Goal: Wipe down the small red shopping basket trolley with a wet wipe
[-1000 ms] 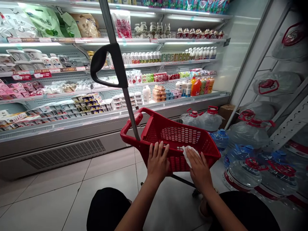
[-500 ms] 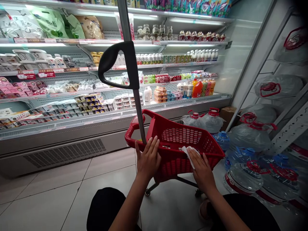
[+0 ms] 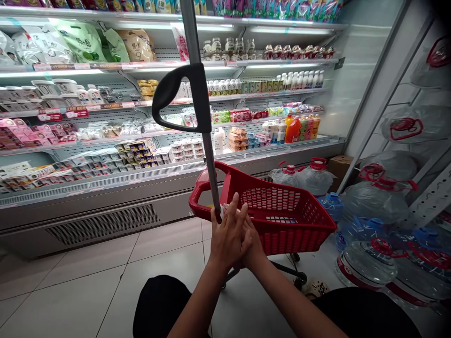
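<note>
A red plastic shopping-cart basket (image 3: 296, 238) stands before me, with a grey metal pole (image 3: 213, 176) rising from its left end. The pole carries a black loop handle (image 3: 203, 101). My left hand (image 3: 225, 239) lies on the near rim beside the pole's foot, fingers stretched out and partly over the other hand. Crossed close behind it, my right hand (image 3: 252, 241) presses on the same rim, its fingers largely covered. A bit of white wipe (image 3: 222, 210) shows by the pole's foot, beyond my left fingers; the rest of it is hidden.
Behind the basket runs an open refrigerated shelf (image 3: 148, 185) stocked with dairy tubs, bottles and pouches. Large water bottles (image 3: 366, 263) crowd the floor at right, beside a metal rack. A cardboard box (image 3: 340, 165) sits behind them. My knees flank the cart on the tiled floor.
My right hand has slid left along the rim with the wipe, from the basket's middle to the pole's foot. It now meets my left hand, which overlaps it.
</note>
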Demonstrator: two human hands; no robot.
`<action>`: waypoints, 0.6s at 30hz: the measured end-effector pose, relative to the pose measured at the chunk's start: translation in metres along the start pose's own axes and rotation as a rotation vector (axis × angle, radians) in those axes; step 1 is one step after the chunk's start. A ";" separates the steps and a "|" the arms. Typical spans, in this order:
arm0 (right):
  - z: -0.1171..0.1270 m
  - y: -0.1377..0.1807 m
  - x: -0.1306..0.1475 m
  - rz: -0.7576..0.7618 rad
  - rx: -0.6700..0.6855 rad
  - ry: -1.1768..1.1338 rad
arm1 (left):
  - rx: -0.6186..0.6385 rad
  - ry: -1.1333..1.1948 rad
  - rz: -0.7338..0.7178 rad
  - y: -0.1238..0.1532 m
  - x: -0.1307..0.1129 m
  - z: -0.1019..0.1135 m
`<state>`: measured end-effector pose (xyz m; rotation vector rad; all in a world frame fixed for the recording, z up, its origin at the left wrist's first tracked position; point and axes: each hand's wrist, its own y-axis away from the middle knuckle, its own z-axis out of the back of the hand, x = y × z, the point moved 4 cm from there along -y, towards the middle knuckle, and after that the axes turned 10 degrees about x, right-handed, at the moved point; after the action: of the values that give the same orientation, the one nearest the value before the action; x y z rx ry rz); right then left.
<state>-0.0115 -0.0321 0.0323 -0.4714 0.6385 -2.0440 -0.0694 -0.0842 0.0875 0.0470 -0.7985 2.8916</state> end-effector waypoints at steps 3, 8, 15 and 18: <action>0.003 0.008 -0.003 0.018 -0.024 0.027 | -0.011 -0.014 0.021 0.001 0.001 -0.001; 0.013 0.051 -0.043 -0.096 -0.003 0.080 | -0.032 -0.033 0.038 0.000 -0.004 -0.009; 0.008 0.021 -0.010 0.003 0.006 0.039 | -0.002 0.006 0.038 0.000 -0.014 -0.003; 0.006 0.016 -0.005 0.007 0.011 0.022 | 0.006 0.005 0.042 0.000 -0.013 -0.001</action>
<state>0.0050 -0.0363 0.0276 -0.4399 0.6416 -2.0474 -0.0569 -0.0849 0.0854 0.0241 -0.7990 2.9330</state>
